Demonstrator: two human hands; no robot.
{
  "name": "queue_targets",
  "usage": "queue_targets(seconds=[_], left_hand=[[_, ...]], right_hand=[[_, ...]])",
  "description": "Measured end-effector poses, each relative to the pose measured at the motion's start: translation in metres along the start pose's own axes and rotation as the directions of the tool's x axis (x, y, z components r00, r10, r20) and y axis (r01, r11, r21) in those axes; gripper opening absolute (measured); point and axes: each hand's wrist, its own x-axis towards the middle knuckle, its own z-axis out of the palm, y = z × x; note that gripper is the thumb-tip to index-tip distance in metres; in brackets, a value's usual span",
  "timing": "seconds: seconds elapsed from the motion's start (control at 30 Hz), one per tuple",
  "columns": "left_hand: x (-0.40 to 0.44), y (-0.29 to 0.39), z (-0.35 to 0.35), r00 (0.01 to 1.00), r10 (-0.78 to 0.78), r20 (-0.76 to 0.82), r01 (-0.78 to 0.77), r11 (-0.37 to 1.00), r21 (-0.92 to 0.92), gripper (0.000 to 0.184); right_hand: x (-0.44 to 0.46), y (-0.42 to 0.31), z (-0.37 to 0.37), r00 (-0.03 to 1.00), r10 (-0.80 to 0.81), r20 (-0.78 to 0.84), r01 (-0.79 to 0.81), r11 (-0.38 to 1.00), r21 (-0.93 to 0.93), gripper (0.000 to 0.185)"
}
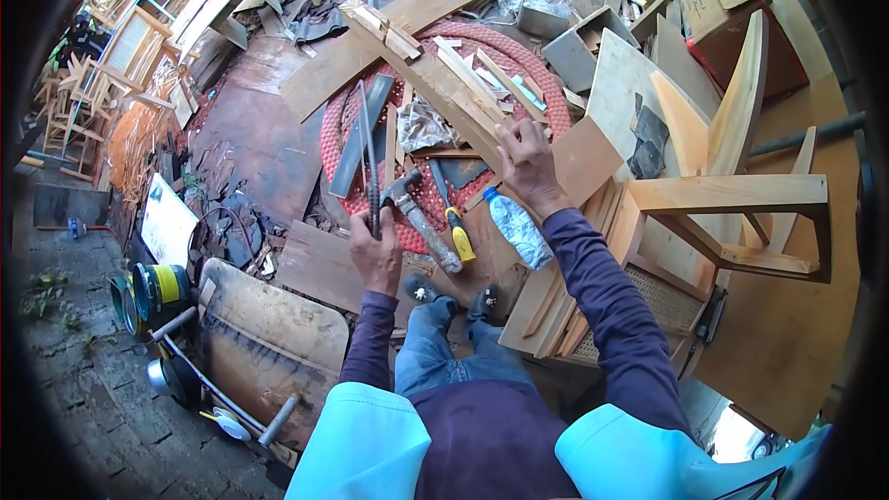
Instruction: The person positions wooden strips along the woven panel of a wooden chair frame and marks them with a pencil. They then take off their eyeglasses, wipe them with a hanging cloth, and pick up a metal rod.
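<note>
My left hand (375,255) is closed around a long thin metal rod (369,143), ribbed near the grip, that points up and away from me. With my right hand (528,162) I grip the near end of a long wooden piece (431,79), its far end resting around a wide board (389,42). Between my hands lie a hammer (424,222) with a worn handle and a yellow-handled tool (458,231) with a dark shaft. Just below my right hand is a crumpled plastic bottle (517,230) with a blue cap.
Wood offcuts and a crumpled cloth (421,125) lie on a round red mat (331,134). To the right stand a wooden frame (732,193), stacked boards and a cardboard box (732,28). At left are a bucket (159,289), a worn panel (269,315) and scrap wood piles.
</note>
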Motion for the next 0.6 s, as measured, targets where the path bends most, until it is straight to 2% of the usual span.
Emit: queue_targets(seconds=[0.03,0.07,0.13,0.2,0.27,0.33,0.4,0.47,0.53,0.6], left_hand=[[0.0,0.008,-0.01,0.998,-0.062,-0.029,0.058,0.99,-0.13,0.028],[-0.002,0.018,-0.021,0.998,-0.057,-0.02,0.054,0.99,-0.133,0.028],[-0.012,0.03,-0.044,0.995,0.04,-0.089,-0.055,0.982,-0.178,0.028],[-0.021,0.035,-0.061,0.998,-0.013,-0.06,0.002,0.982,-0.186,0.028],[-0.013,0.068,-0.074,0.97,0.205,-0.13,-0.238,0.906,-0.349,0.024],[-0.002,0.083,-0.076,0.971,0.216,-0.104,-0.239,0.884,-0.401,0.021],[0.0,0.097,-0.079,0.989,0.118,-0.092,-0.147,0.892,-0.428,0.019],[-0.003,0.102,-0.071,0.989,0.133,-0.071,-0.15,0.914,-0.378,0.022],[-0.015,0.098,-0.057,0.997,0.071,0.008,-0.057,0.859,-0.508,0.029],[-0.031,0.107,-0.041,0.997,0.053,-0.055,-0.074,0.854,-0.515,0.025]], right_hand=[[-0.001,0.0,0.0,1.0,-0.001,-0.004,0.001,1.0,-0.002,0.033],[-0.001,0.001,-0.002,1.0,0.006,-0.008,-0.006,1.0,-0.01,0.033],[-0.008,-0.002,-0.007,0.999,0.025,0.024,-0.026,0.998,0.064,0.038],[-0.016,0.0,-0.014,0.998,0.055,0.018,-0.056,0.995,0.084,0.038],[-0.001,0.007,-0.034,0.955,0.296,-0.006,-0.27,0.882,0.387,0.034],[0.012,0.026,-0.053,0.941,0.337,-0.032,-0.298,0.871,0.391,0.033],[0.017,0.031,-0.079,0.91,0.4,-0.105,-0.308,0.825,0.473,0.035],[0.014,0.021,-0.081,0.918,0.389,-0.079,-0.316,0.838,0.445,0.038],[0.011,0.012,-0.068,0.963,0.26,-0.076,-0.22,0.915,0.339,0.039],[0.002,0.01,-0.042,0.976,0.19,-0.106,-0.135,0.911,0.389,0.04]])
